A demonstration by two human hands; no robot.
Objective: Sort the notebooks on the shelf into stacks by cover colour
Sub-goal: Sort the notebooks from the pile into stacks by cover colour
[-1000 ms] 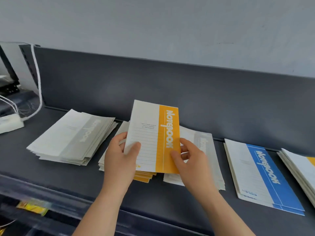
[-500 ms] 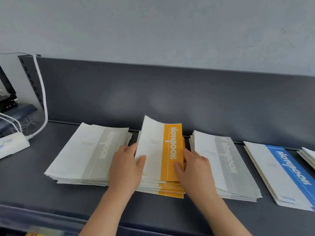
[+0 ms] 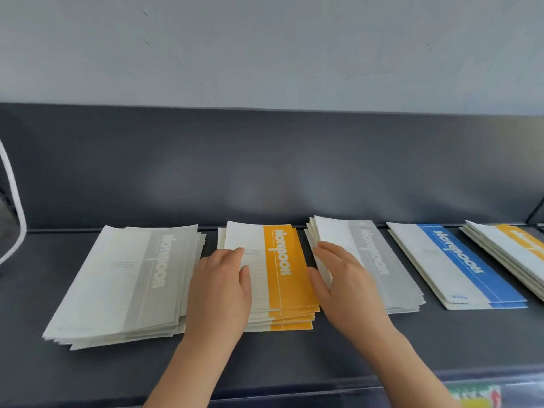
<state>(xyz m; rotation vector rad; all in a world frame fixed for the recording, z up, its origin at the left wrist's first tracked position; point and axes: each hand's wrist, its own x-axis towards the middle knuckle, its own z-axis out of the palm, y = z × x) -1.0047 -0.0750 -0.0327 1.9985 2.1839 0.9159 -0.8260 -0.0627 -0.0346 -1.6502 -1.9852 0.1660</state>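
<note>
Several notebook stacks lie in a row on the dark shelf (image 3: 265, 357). From left: a grey-banded stack (image 3: 132, 278), an orange-banded stack (image 3: 282, 269), a second grey stack (image 3: 374, 260), a blue stack (image 3: 459, 266) and another orange stack (image 3: 518, 248) cut off at the right edge. My left hand (image 3: 220, 293) lies flat on the left side of the middle orange stack, fingers spread. My right hand (image 3: 344, 281) rests against that stack's right edge, fingers extended, overlapping the second grey stack. The top orange notebook lies flat on its stack.
A dark back panel (image 3: 265, 172) rises behind the shelf, with a pale wall above. A white cable (image 3: 14, 201) loops at the far left. A coloured label (image 3: 474, 396) shows below the shelf's front edge at the lower right.
The orange notebook that both hands held tilted up now lies flat on the orange stack. Both hands have let go and rest at the stack's sides. The view has shifted right.
</note>
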